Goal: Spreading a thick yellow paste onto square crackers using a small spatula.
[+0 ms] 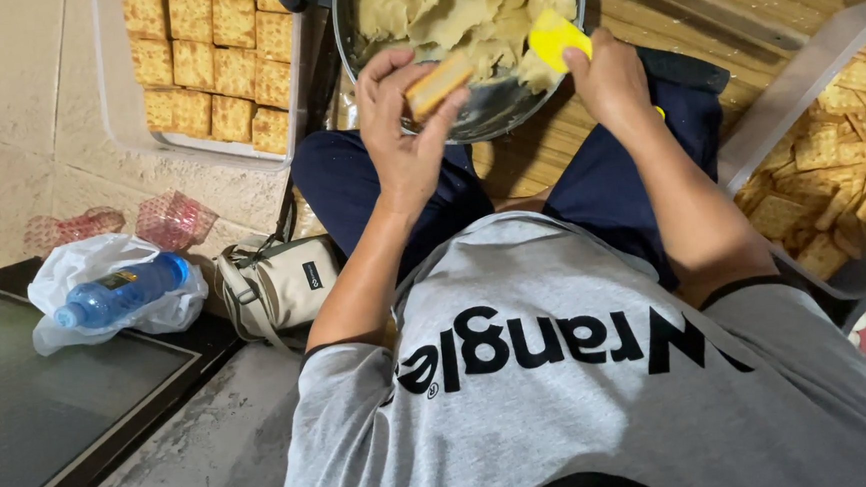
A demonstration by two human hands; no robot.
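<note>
The grip of the left hand (401, 125) pinched a filled cracker sandwich (436, 83) between thumb and fingers, just over the near rim of the metal bowl (476, 121). The right hand (608, 77) closed around a yellow scraper (553, 38), its blade at the pale, lumpy filling (449, 7) that still lay heaped in the bowl. Judging by that, the spreading looked well under way: to the person's left a clear tray (108, 93) held neat rows of square, golden sandwiches (211, 56), while at the right a clear bin (794, 81) carried a loose pile of plain, dimpled crackers (840, 188), so plenty remained.
</note>
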